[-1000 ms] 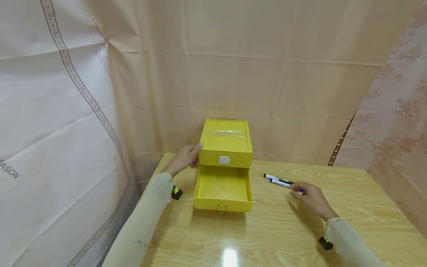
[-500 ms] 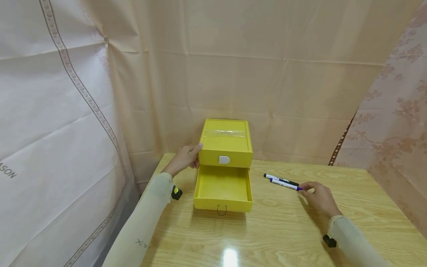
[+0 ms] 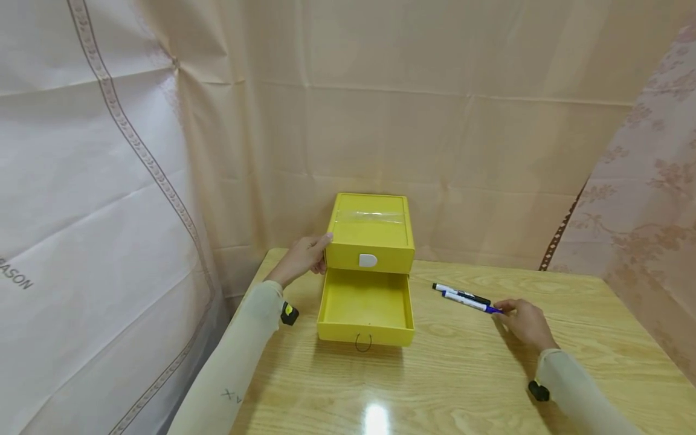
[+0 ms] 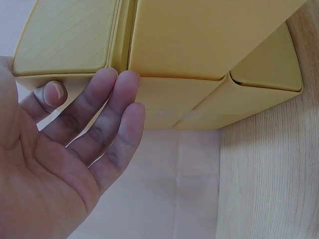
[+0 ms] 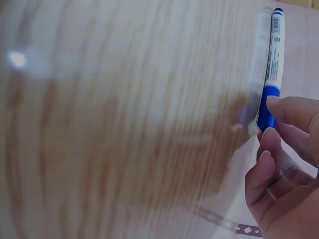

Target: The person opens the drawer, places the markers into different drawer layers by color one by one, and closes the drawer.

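A yellow two-drawer box (image 3: 371, 228) stands on the wooden table, its lower drawer (image 3: 365, 333) pulled out. At its front left corner is my left hand (image 3: 301, 257), thumb at the top edge and loosely bent fingertips against the side (image 4: 130, 82). To the right, two whiteboard markers lie close together: one with a blue cap (image 3: 464, 300), the other with a black cap (image 3: 478, 298). My right hand (image 3: 524, 320) pinches the blue-capped marker at its cap end. In the right wrist view, thumb and fingertips meet at the blue cap (image 5: 269, 107).
The upper drawer has a white tab (image 3: 368, 260), and the lower one a thin loop pull (image 3: 363, 343). Clear tape (image 3: 371, 216) crosses the box top. Beige cloth (image 3: 467, 151) hangs behind the table (image 3: 457, 386), with more cloth at both sides.
My right hand has slid right along the blue-capped marker to its cap end, uncovering the black cap beside it. The left hand and the box stay put; the view shifts slightly.
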A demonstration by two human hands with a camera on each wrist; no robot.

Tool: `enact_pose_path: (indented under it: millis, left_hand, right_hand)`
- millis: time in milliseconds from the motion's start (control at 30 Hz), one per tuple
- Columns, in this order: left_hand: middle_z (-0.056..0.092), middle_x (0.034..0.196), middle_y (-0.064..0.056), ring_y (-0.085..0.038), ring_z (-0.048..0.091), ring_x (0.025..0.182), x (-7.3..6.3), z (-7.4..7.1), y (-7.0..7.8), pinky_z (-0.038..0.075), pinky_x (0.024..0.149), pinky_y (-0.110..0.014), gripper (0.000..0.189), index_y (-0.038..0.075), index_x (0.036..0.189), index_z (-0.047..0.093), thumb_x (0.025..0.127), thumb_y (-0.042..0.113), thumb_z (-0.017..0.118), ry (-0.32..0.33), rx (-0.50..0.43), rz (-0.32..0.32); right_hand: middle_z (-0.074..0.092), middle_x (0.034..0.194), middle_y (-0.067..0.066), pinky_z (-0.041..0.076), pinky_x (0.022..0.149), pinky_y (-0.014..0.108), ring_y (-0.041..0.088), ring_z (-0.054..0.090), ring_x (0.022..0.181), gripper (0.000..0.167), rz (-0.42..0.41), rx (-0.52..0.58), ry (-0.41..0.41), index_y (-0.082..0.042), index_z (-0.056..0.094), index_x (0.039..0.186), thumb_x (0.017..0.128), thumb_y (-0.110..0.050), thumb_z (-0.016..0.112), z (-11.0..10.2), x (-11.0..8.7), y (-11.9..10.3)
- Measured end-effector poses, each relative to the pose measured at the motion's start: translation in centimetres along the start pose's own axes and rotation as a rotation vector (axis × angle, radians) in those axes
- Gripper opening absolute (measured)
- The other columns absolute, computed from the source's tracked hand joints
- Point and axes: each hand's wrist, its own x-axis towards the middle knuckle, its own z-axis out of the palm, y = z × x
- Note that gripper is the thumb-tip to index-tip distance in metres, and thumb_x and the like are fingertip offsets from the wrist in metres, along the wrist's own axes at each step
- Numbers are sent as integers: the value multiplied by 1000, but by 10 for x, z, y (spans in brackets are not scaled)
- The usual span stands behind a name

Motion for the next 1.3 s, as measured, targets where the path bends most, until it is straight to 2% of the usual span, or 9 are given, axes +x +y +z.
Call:
enact_pose_path:
  millis: [167, 467, 633, 800, 900, 1067, 1300]
  left_hand:
    - [68, 79, -14, -35, 70, 78, 1, 1, -1, 60, 69, -38, 78, 5, 84, 67, 99, 76, 38, 5, 4, 3]
    - [68, 78, -14, -31, 69, 76, 1, 1, -1, 60, 69, -39, 76, 6, 84, 67, 100, 74, 38, 5, 6, 7]
    - [68, 79, -14, -31, 69, 75, 1, 1, -1, 60, 69, -39, 77, 6, 85, 67, 99, 75, 38, 4, 6, 5]
    - [67, 79, -14, -32, 69, 76, 1, 1, 0, 60, 69, -38, 77, 5, 84, 67, 99, 75, 38, 4, 0, 5]
    - [68, 79, -14, -33, 69, 76, 1, 1, 0, 60, 69, -38, 76, 5, 83, 67, 100, 74, 38, 1, -4, 6]
    - [68, 79, -14, -35, 69, 77, 1, 2, -1, 60, 69, -38, 76, 5, 83, 67, 100, 73, 38, -5, -12, 7]
    - [68, 79, -15, -31, 68, 74, 1, 2, -1, 60, 69, -39, 79, 4, 83, 67, 99, 75, 38, -4, -12, 1]
  right_hand:
    - [76, 96, 10, 49, 69, 40, 18, 60, 77, 16, -33, -18, -1, -5, 78, 104, 93, -16, 77, 4, 2, 2]
    - [73, 95, 9, 44, 66, 36, 19, 54, 75, 18, -31, 19, -42, -5, 80, 103, 94, -20, 77, 6, 6, -2]
    - [71, 99, 12, 45, 69, 37, 20, 55, 81, 16, -61, 11, -44, -5, 81, 102, 93, -17, 78, 9, 7, -3]
    - [69, 95, 9, 48, 70, 40, 20, 58, 82, 13, -106, 3, -48, -4, 80, 100, 93, -15, 78, 11, 7, -2]
    - [68, 94, 7, 47, 69, 39, 20, 56, 81, 14, -125, 9, -61, -3, 79, 102, 94, -14, 76, 10, 4, -2]
    - [67, 96, 7, 45, 67, 35, 19, 54, 81, 18, -108, 40, -84, -1, 77, 108, 97, -15, 74, 6, -2, -7]
    - [65, 98, 9, 46, 63, 30, 19, 57, 81, 21, -110, 74, -91, 2, 75, 112, 98, -14, 72, -1, -8, -21]
